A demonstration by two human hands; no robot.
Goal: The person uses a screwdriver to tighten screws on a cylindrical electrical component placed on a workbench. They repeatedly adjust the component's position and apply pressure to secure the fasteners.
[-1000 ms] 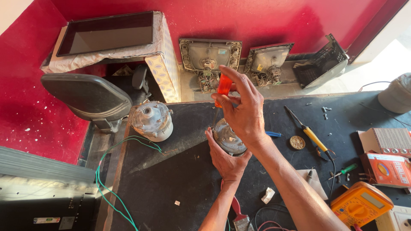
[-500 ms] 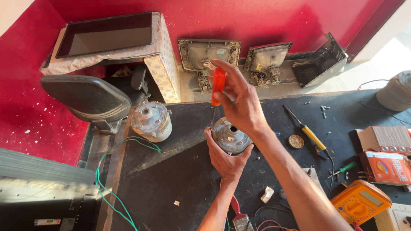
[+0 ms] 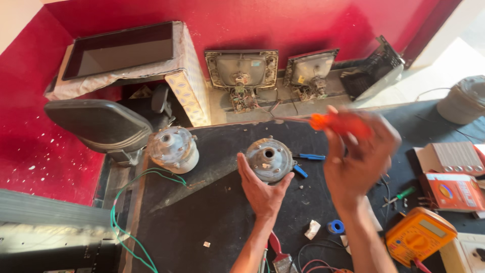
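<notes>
Right hand has swung the orange screwdriver off the round motor, fist closed on its blurred handle, while left hand cups the motor mid-bench; fastener work underway, next needs tip re-seated.

The right hand is a blur, and so is the orange screwdriver in it. The left hand hides the motor's near side. The yellow meter is partly cut off.
</notes>
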